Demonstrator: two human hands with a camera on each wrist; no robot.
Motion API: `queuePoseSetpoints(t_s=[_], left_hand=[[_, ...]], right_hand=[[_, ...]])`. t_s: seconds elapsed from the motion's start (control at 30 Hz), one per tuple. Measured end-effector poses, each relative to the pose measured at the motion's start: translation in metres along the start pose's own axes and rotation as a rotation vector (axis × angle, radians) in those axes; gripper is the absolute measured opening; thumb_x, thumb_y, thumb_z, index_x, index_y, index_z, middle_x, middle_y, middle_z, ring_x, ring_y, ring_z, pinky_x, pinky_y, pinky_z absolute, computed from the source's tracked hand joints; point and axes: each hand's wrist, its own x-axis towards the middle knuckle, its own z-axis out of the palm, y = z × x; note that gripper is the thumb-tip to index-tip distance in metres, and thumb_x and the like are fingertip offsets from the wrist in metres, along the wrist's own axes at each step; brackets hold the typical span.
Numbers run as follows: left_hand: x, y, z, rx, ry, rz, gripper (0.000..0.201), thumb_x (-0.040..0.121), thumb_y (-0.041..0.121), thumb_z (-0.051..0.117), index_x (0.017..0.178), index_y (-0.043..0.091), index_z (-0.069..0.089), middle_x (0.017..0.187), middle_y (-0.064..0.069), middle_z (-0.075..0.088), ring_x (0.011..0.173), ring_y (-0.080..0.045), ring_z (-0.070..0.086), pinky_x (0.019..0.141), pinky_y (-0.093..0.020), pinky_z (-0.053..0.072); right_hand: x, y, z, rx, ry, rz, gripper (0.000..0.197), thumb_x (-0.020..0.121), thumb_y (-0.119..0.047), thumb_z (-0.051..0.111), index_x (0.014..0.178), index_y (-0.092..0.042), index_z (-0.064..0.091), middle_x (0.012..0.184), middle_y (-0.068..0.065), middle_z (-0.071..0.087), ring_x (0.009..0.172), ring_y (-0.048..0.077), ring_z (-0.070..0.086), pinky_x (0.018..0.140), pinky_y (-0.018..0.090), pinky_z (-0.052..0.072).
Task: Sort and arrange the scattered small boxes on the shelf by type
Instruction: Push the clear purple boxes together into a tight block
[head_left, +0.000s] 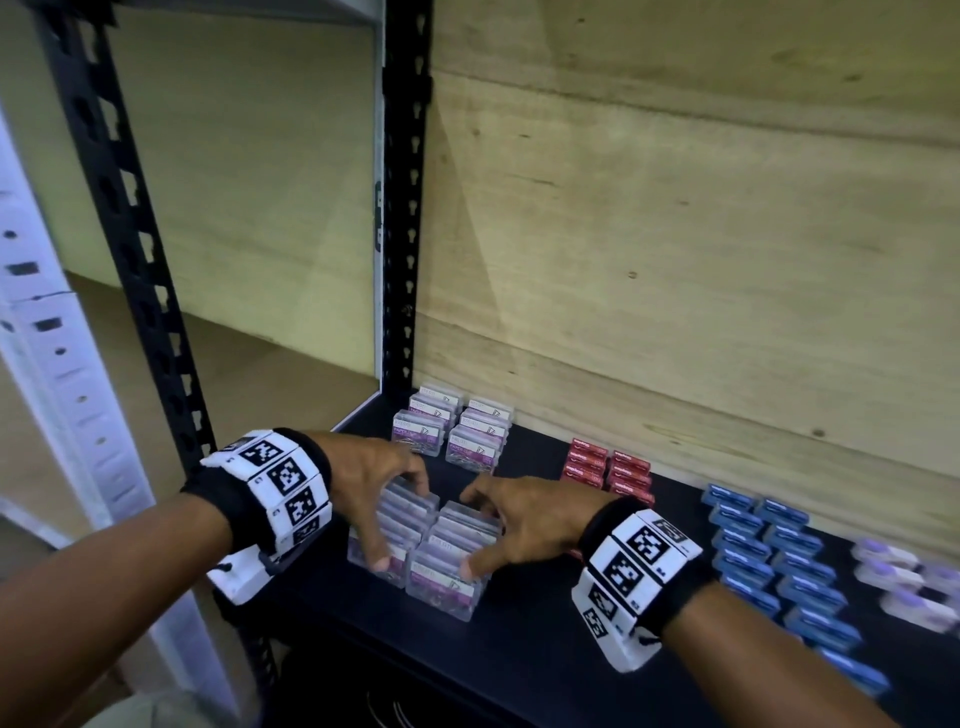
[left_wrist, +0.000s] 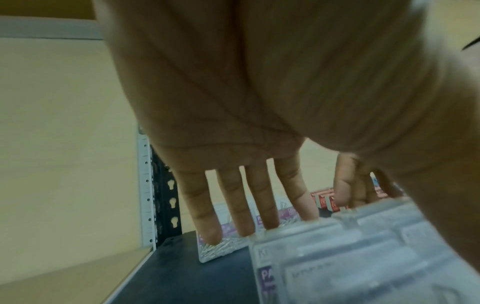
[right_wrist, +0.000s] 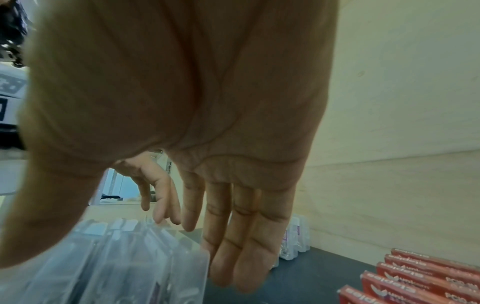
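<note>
Left grip: the left hand (head_left: 371, 475) arches over the left row of clear paper clip boxes (head_left: 387, 530), fingers over the far end, thumb pressed on the near end; curled round that row, gripping it.
Left fingers: in the left wrist view the fingers (left_wrist: 262, 197) point down onto the far edge of the clear boxes (left_wrist: 350, 257).
Right grip: the right hand (head_left: 524, 514) arches likewise over the right row of clear paper clip boxes (head_left: 452, 561), fingers on the far end, thumb on the near end; gripping that row.
Right fingers: in the right wrist view the fingers (right_wrist: 241, 242) hang down behind the far end of the clear boxes (right_wrist: 116, 263).
Held rows: the two rows stand side by side, touching, on the black shelf (head_left: 519, 649), under both hands.
Beyond the hands: a second block of paper clip boxes (head_left: 457, 431), two rows, near the back left corner, apart from the held rows.
Right of the right hand, farther back: red boxes (head_left: 608, 470) in two rows; lettering not readable.
Farther right: blue boxes (head_left: 774, 561) in two long rows.
Far right edge: white and purple boxes (head_left: 904, 577), blurred.
Wrists: black bands with white coded markers (head_left: 285, 483).
Behind everything: a plywood back panel (head_left: 675, 234) and a black slotted upright (head_left: 405, 208).
</note>
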Motion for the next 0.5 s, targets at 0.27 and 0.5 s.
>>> queuePoseSetpoints(t_s=[0.27, 0.5], left_hand=[[0.006, 0.001, 0.016, 0.097, 0.03, 0.026, 0.099, 0.057, 0.033, 0.091, 0.132, 0.041, 0.028, 0.13, 0.011, 0.048, 0.113, -0.011, 0.049, 0.092, -0.032, 0.046], [0.005, 0.003, 0.02, 0.157, 0.049, 0.052, 0.101, 0.064, 0.035, 0.088, 0.144, 0.037, 0.027, 0.141, 0.012, 0.04, 0.128, -0.012, 0.041, 0.107, -0.038, 0.039]], right_hand=[[0.007, -0.006, 0.018, -0.139, -0.07, 0.046, 0.118, 0.068, -0.068, 0.076, 0.155, -0.027, 0.009, 0.158, 0.003, 0.03, 0.14, 0.024, 0.037, 0.112, 0.04, 0.036], [0.012, -0.008, 0.026, -0.127, -0.02, 0.051, 0.104, 0.07, -0.062, 0.078, 0.149, -0.021, 0.022, 0.14, 0.004, 0.047, 0.12, 0.023, 0.052, 0.1, 0.039, 0.047]])
